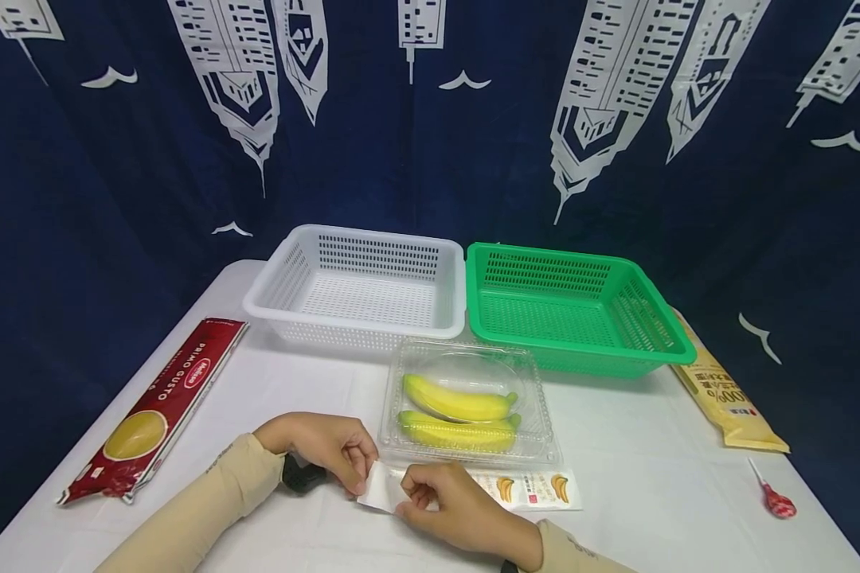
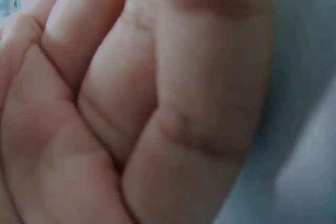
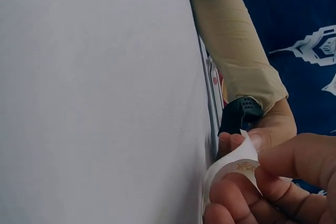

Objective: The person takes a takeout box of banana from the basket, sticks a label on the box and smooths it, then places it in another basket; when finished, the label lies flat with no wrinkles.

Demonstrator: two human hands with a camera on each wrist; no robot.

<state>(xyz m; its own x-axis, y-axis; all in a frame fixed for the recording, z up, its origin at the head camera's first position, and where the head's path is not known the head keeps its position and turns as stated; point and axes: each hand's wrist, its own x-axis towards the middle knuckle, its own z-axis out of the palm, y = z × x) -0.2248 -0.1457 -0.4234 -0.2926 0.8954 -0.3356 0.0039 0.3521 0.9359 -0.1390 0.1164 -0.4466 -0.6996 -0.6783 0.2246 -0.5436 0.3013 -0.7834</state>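
A strip of banana labels (image 1: 526, 489) lies on the table in front of a clear plastic clamshell box (image 1: 466, 354) with two bananas (image 1: 459, 430) inside. My left hand (image 1: 327, 447) pinches the strip's white left end between thumb and fingers; in the left wrist view only curled fingers (image 2: 205, 77) show, close and blurred. My right hand (image 1: 466, 509) is beside it, thumb and forefinger pinching the same strip a little to the right. In the right wrist view the white strip (image 3: 233, 158) bends up between both hands, with some orange print on it.
Behind the box stand a white basket (image 1: 358, 328) and a green basket (image 1: 580, 354). A red pasta packet (image 1: 186, 374) lies at the left, a yellow packet (image 1: 731, 398) at the right edge. A red lollipop (image 1: 779, 503) is at the near right. A dark blue curtain (image 1: 401, 159) hangs behind.
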